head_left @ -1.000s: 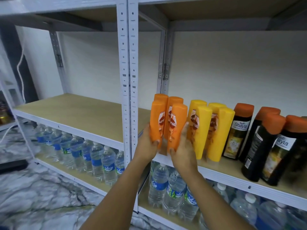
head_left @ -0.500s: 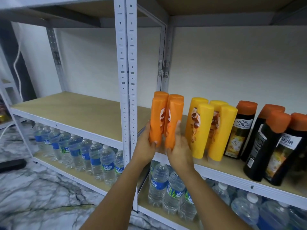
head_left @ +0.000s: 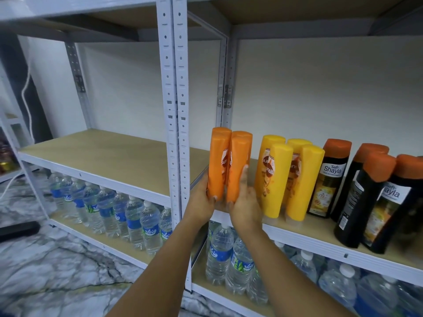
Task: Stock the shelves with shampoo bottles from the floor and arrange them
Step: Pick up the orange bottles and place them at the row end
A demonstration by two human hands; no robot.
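Since a second ago, both hands have pressed the orange bottles (head_left: 230,163) closer together, turned them more edge-on, and carried them further onto the shelf (head_left: 325,227). Left fingers (head_left: 211,197) curl round the lower part of the left-hand bottle; the right fingers (head_left: 243,173) lie up the side of the right-hand one, thumb at its base, so each hand grasps the cluster from its own side. The left hand (head_left: 201,202) and right hand (head_left: 246,207) sit low, at the shelf's front edge, with the bottles rising straight up from them, long axis upright and caps on top. A second pair of orange bottles seems to stand just behind the front two, though they are mostly hidden.

Just to the right stands the group of yellow bottles (head_left: 289,179), with a narrow gap between; beyond them are the black bottles (head_left: 366,195). To the left is the upright post (head_left: 175,110), close by. My judgement: the next move is a small squaring-up and letting go, and the right hand, nearer the yellow group, has the least room.
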